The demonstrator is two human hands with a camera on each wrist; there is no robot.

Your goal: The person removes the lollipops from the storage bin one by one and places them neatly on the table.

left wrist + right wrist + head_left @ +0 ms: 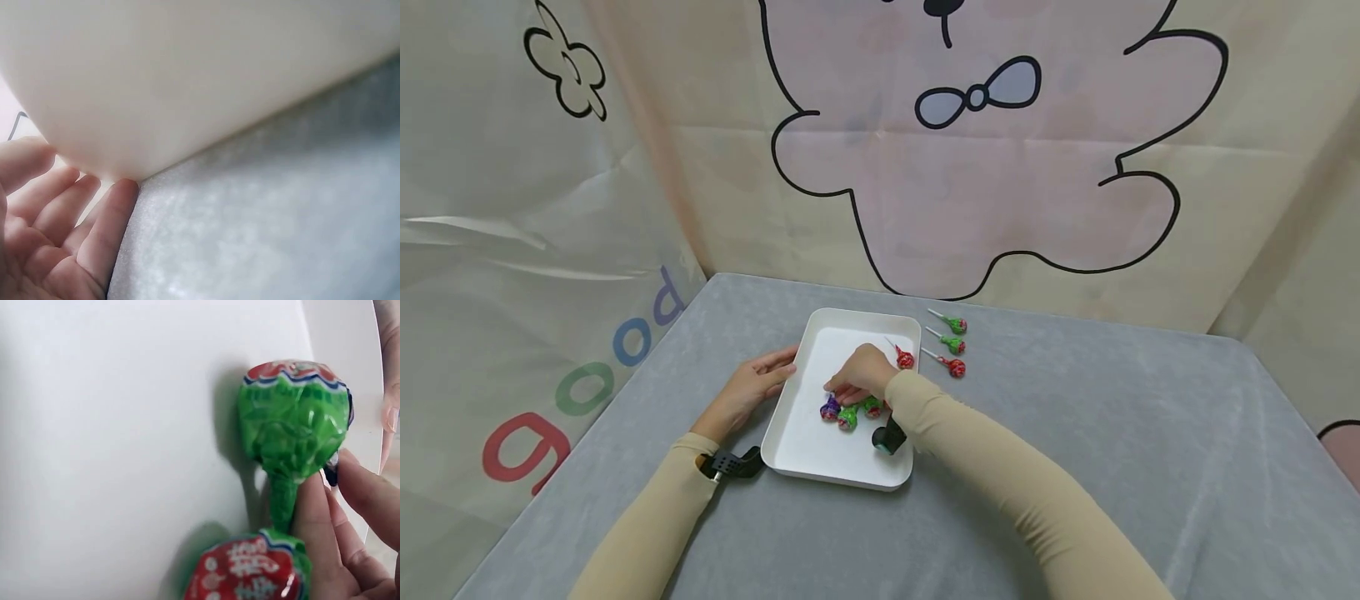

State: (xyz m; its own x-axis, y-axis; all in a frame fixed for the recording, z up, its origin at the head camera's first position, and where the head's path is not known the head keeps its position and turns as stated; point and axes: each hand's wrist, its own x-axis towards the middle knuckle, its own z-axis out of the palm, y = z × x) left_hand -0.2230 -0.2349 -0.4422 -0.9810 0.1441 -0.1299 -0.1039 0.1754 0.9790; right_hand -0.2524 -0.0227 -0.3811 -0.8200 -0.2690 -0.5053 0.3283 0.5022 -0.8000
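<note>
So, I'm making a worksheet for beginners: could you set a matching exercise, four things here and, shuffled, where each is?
Things
1. White rectangular tray
2. Purple-wrapped round lollipop
3. Bare left hand
4. Bare right hand

Places
A. Touching the tray's outer side
B. Inside the tray, left of the green-wrapped lollipops there
C. Reaching in over the tray floor from the right
D. On the grey cloth

Pairs: 1-D, 2-B, 3-A, 4-C

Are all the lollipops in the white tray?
No, three lollipops lie on the gray cloth beside the white tray.
</note>
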